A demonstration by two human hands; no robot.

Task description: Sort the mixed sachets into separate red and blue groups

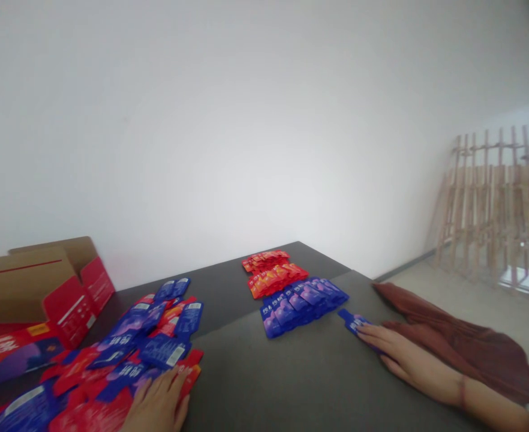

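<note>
My right hand (399, 354) lies flat on the dark table (291, 378), fingers stretched out, fingertips resting on a single blue sachet (351, 319). That sachet sits just right of a neat row of blue sachets (300, 303). Behind it are a row of orange-red sachets (276, 279) and a row of red sachets (264, 260). My left hand (159, 405) rests palm down, fingers apart, on the near edge of a loose heap of blue and red sachets (125, 354) at the lower left.
An open cardboard box with red flaps (44, 288) stands at the far left behind the heap. A brown cloth (453, 336) lies on the table's right side. Wooden frames (498, 204) lean on the wall at the far right.
</note>
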